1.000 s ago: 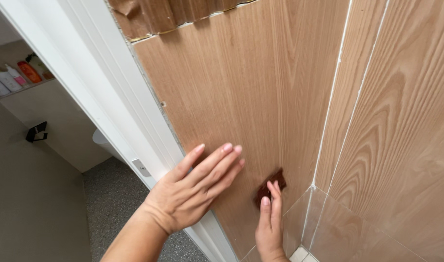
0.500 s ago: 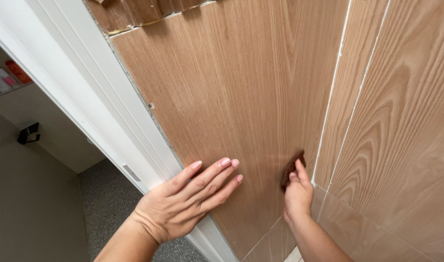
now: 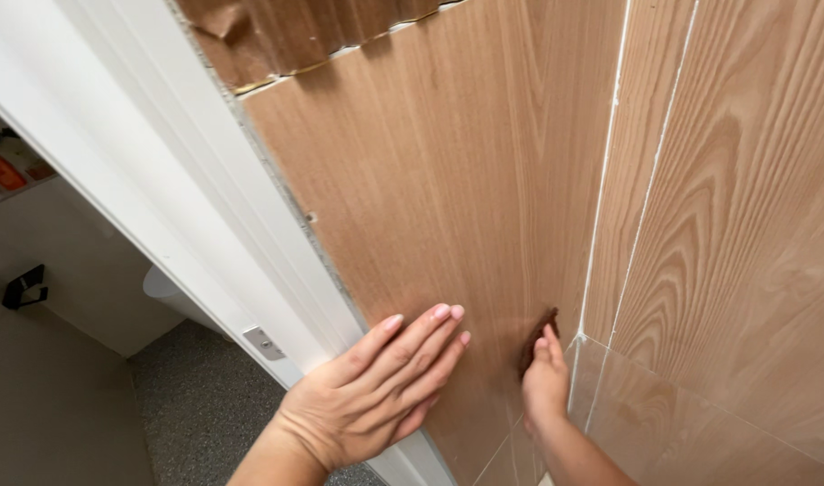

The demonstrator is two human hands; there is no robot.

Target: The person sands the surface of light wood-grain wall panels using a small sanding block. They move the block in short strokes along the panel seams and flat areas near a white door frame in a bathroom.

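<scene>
Since the frame half a second earlier, the right hand [image 3: 545, 382] and the small dark brown pad [image 3: 538, 340] under its fingertips have slid a little lower on the wood-grain panel [image 3: 430, 198], staying close to the white seam [image 3: 601, 180] at the corner. The pad lies just above and ahead of that hand, pressed against the panel by its closed fingers. The left hand [image 3: 376, 396] lies flat and open on the panel beside the white door frame [image 3: 187, 216], gripping nothing.
</scene>
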